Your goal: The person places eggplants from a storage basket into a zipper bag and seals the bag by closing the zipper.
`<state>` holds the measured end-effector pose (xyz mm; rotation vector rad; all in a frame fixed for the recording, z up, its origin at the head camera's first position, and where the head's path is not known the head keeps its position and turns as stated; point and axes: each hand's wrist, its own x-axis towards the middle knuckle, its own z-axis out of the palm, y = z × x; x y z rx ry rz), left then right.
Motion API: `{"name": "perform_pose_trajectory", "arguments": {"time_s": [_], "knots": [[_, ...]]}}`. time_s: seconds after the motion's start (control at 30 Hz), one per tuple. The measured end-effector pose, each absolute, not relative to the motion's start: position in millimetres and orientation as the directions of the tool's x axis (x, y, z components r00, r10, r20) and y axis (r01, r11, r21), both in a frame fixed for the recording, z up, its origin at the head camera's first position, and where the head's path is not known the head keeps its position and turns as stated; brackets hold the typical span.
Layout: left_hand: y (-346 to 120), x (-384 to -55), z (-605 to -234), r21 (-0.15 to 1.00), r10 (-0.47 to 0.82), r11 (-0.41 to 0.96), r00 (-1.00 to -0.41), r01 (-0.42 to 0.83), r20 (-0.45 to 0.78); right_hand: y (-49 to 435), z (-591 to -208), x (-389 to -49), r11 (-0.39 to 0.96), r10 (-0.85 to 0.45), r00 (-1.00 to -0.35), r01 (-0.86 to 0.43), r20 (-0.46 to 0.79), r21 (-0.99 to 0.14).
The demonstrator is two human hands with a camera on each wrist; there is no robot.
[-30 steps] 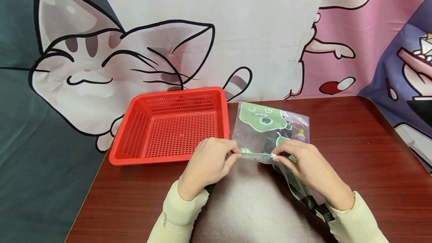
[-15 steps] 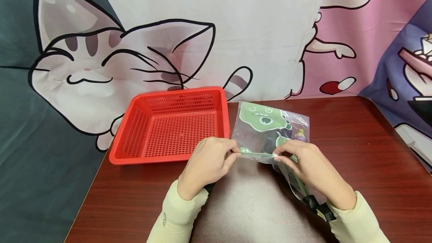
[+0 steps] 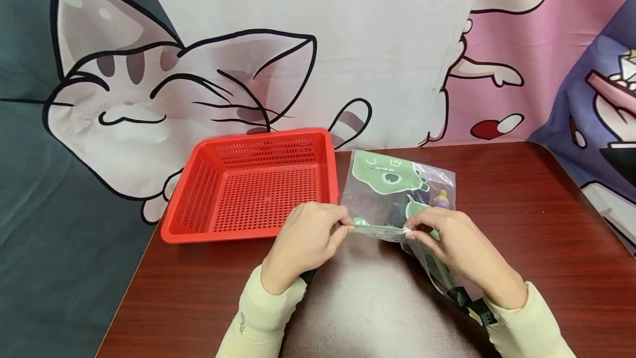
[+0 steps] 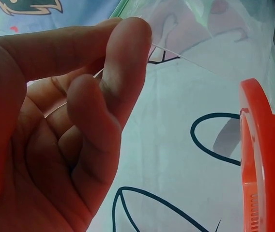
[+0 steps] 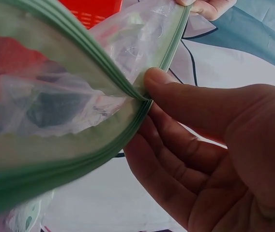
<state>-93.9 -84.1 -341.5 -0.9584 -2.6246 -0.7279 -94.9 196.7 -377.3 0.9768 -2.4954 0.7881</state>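
Note:
A clear zip-lock bag [image 3: 382, 178] with green cartoon print is held up over the table, its green zip edge toward me. My left hand [image 3: 310, 236] pinches the left end of that edge between thumb and fingers. Farther right along the zip, my right hand [image 3: 457, 242] pinches the strip at thumb and forefinger. In the right wrist view the zip [image 5: 89, 50] lies together between the two hands. Past my right thumb the bag's mouth gapes. Inside the bag shows a small purple thing with a yellow top [image 3: 441, 200]; darker contents are blurred by the plastic.
A red perforated plastic basket [image 3: 268, 198] with nothing in it stands left of the bag, its front right corner close behind my left hand. The reddish-brown table [image 3: 536, 225] extends to the right. A cartoon-printed cloth [image 3: 397, 43] hangs behind the table.
My right hand has slid slightly to the right along the zip, still pinching it. The left hand and the basket have stayed in place.

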Motion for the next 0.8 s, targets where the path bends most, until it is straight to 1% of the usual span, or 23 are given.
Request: {"name": "perform_pose_trajectory", "arguments": {"time_s": [0.23, 0.47, 0.8], "knots": [[-84.1, -94.2, -341.2, 0.366, 0.528, 0.662, -0.753, 0.654, 0.393, 198.3, -376.4, -94.6, 0.609, -0.517, -0.712, -0.696, 0.475, -0.381], [-85.0, -93.6, -341.1, 0.371, 0.522, 0.666, -0.759, 0.648, 0.39, 198.7, -375.3, -95.2, 0.607, -0.526, -0.704, -0.704, 0.478, -0.368], [-84.5, -94.1, -340.1, 0.372, 0.527, 0.663, -0.758, 0.649, 0.385, 199.9, -374.5, -90.8, 0.619, -0.52, -0.721, -0.688, 0.458, -0.379]]}}
